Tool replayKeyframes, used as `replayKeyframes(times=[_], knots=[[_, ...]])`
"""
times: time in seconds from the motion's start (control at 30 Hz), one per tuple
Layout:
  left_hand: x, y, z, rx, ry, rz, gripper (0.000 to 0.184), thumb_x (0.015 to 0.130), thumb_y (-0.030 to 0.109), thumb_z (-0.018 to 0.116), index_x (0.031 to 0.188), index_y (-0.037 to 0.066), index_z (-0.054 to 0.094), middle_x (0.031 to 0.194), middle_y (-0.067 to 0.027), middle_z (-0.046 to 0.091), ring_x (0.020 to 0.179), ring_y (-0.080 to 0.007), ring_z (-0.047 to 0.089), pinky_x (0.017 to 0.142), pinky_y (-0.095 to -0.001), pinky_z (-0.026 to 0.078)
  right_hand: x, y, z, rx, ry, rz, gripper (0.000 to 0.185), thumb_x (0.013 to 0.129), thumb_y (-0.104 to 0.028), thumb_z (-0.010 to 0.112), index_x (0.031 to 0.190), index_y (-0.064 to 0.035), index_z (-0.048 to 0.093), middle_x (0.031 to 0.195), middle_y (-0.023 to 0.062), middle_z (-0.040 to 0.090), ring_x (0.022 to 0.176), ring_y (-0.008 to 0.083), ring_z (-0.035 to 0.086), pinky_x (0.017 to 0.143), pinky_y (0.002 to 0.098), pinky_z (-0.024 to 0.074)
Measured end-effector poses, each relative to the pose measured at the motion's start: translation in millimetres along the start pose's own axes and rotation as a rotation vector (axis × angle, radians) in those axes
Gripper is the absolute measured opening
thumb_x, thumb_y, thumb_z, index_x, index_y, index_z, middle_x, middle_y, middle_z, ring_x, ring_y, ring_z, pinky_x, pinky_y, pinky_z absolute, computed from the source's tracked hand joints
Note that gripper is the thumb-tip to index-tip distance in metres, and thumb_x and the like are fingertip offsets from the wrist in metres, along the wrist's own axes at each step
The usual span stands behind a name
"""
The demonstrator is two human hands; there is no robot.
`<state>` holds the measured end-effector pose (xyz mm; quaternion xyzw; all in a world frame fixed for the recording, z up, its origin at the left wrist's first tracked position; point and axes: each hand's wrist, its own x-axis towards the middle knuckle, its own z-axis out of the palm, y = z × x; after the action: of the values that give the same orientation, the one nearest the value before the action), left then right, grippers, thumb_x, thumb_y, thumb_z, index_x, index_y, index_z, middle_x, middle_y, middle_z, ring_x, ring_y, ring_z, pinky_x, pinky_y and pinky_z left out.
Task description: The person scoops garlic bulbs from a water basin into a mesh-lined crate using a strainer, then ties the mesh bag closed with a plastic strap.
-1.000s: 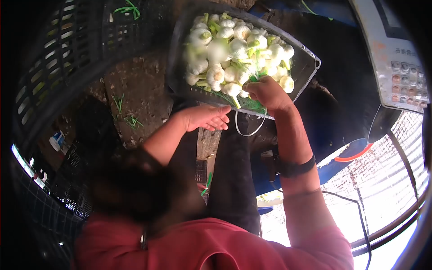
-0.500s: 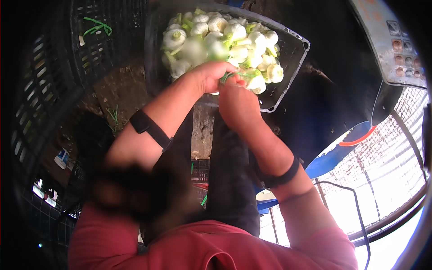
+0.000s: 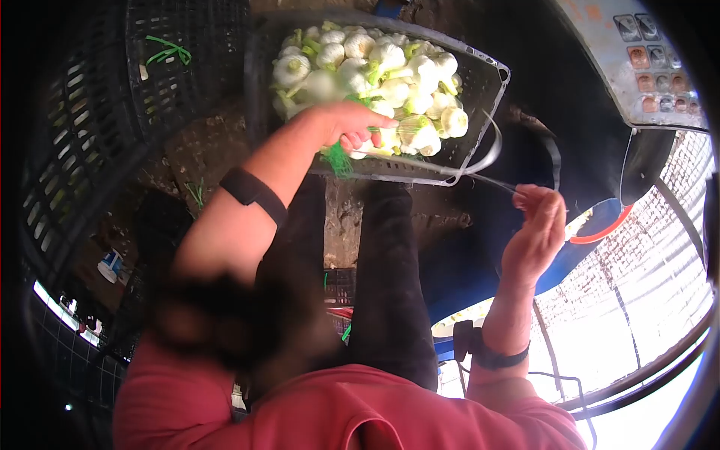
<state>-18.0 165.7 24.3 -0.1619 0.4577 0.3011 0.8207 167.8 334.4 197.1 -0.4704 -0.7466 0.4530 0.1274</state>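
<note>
One camera, worn on the person's head, looks forward and steeply down over the body. Nearest the lens, the pink-red cloth shirt fills the bottom edge; black-trousered legs run up the middle away from it. The dark plastic crate heaped with white garlic bulbs lies farther out, near the top, seen from above. Both bare hands, left and right, fall within the view. The wide lens bends lines toward the sides, and its corners darken in a curve.

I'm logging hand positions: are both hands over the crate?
No, the left hand is over the garlic, but the right hand is outside the crate.
</note>
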Motion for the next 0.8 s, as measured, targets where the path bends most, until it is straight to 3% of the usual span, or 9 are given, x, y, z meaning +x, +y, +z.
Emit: replayKeyframes(times=[0.03, 0.1, 0.23, 0.33, 0.4, 0.47, 0.53, 0.63, 0.8], knots=[[2, -1, -3, 0.044, -0.036, -0.002, 0.041, 0.087, 0.039, 0.058, 0.078, 0.001, 0.046, 0.05, 0.0086, 0.025, 0.037, -0.0015, 0.02, 0.034, -0.0186, 0.015, 1, 3, -6, -0.003, 0.001, 0.006, 0.029, 0.097, -0.021, 0.038, 0.084, -0.0026, 0.056, 0.073, 0.0056, 0.055, 0.063, 0.0135, 0.049, 0.059, 0.0245, 0.0415], [8, -2, -8, 0.055, -0.084, -0.025, 0.038, 0.088, 0.037, 0.058, 0.075, 0.004, 0.045, 0.05, 0.009, 0.025, 0.038, -0.0011, 0.02, 0.034, -0.0183, 0.016, 4, 7, -16, 0.9, 0.058, 0.491, 0.028, 0.098, -0.026, 0.036, 0.082, -0.0068, 0.05, 0.066, 0.0011, 0.047, 0.055, 0.0084, 0.04, 0.049, 0.0216, 0.0321], [6, -6, -12, 0.08, -0.146, 0.028, 0.033, 0.089, 0.033, 0.056, 0.075, 0.006, 0.046, 0.051, 0.0094, 0.026, 0.04, -0.0009, 0.023, 0.036, -0.0179, 0.019, 19, 55, -49, 0.743, 0.472, 0.449, 0.027, 0.097, -0.029, 0.037, 0.082, -0.0087, 0.046, 0.065, -0.001, 0.041, 0.053, 0.008, 0.034, 0.046, 0.0224, 0.0257], [10, -9, -17, 0.042, -0.223, 0.059, 0.032, 0.09, 0.033, 0.055, 0.075, 0.006, 0.046, 0.051, 0.0098, 0.027, 0.04, -0.001, 0.023, 0.037, -0.0186, 0.019, 27, 79, -78, 0.446, 0.532, 0.523, 0.023, 0.093, -0.027, 0.045, 0.089, -0.005, 0.05, 0.101, 0.0116, 0.055, 0.08, 0.0176, 0.055, 0.069, 0.0315, 0.0456], [14, -13, -12, -0.004, -0.226, 0.068, 0.031, 0.09, 0.033, 0.054, 0.076, 0.007, 0.046, 0.051, 0.0102, 0.028, 0.04, -0.0014, 0.023, 0.037, -0.0194, 0.02, 28, 79, -81, 0.349, 0.011, 0.546, 0.021, 0.09, -0.024, 0.049, 0.092, -0.0032, 0.053, 0.116, 0.0152, 0.052, 0.092, 0.0223, 0.056, 0.08, 0.0357, 0.0467], [13, -16, -9, -0.179, -0.226, 0.092, 0.03, 0.091, 0.033, 0.053, 0.076, 0.007, 0.047, 0.051, 0.0101, 0.028, 0.04, -0.0019, 0.023, 0.038, -0.0199, 0.02, 25, 79, -83, 0.319, -0.75, 0.74, 0.035, 0.084, -0.024, 0.059, 0.11, -0.0013, 0.055, 0.104, 0.0111, 0.058, 0.088, 0.02, 0.057, 0.08, 0.0296, 0.0465], [12, -16, -6, -0.188, -0.2, 0.109, 0.029, 0.091, 0.031, 0.052, 0.075, 0.008, 0.047, 0.05, 0.01, 0.027, 0.04, -0.0024, 0.023, 0.038, -0.0196, 0.02, 12, 97, -64, -0.26, -1.128, 0.663, 0.059, 0.071, -0.026, 0.073, 0.12, -0.0005, 0.051, 0.103, 0.0123, 0.061, 0.093, 0.025, 0.059, 0.083, 0.0316, 0.0469], [12, -18, -2, -0.212, -0.15, 0.137, 0.027, 0.092, 0.03, 0.051, 0.074, 0.009, 0.048, 0.05, 0.0101, 0.027, 0.041, -0.0023, 0.023, 0.038, -0.0198, 0.021, -4, 101, -44, -1.066, -0.733, 0.372, 0.082, 0.057, -0.012, 0.079, 0.13, -0.0044, 0.043, 0.122, 0.0205, 0.052, 0.107, 0.0285, 0.055, 0.089, 0.0335, 0.0446], [15, -20, -7, -0.175, -0.157, 0.128, 0.027, 0.092, 0.03, 0.051, 0.075, 0.009, 0.048, 0.05, 0.0106, 0.027, 0.04, -0.0016, 0.024, 0.037, -0.0192, 0.02, -18, 117, -56, -0.595, -0.846, 0.742, 0.08, 0.061, -0.012, 0.077, 0.132, -0.0067, 0.041, 0.123, 0.0159, 0.052, 0.107, 0.0297, 0.054, 0.092, 0.036, 0.0422]])
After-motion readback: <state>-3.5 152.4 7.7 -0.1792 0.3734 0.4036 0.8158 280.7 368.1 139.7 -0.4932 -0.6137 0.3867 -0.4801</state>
